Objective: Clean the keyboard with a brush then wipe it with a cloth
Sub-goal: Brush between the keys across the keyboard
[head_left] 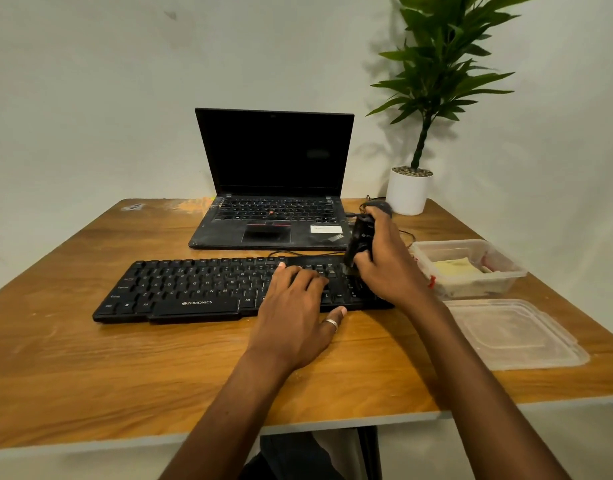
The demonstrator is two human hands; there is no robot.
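Steadying the keyboard [194, 289], which lies across the middle of the tabletop [90, 375], the left hand [294, 306] presses flat with fingers spread while the right hand [388, 268] grips what looks, through blur, like a dark brush [359, 237] over the keys nearest the right edge.

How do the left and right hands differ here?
The left hand lies flat, fingers straight, resting on the Zebronics keyboard; the right hand is curled round a black brush. The left hand wears a ring on the thumb; the right hand shows none. Both are over the keyboard's right half.
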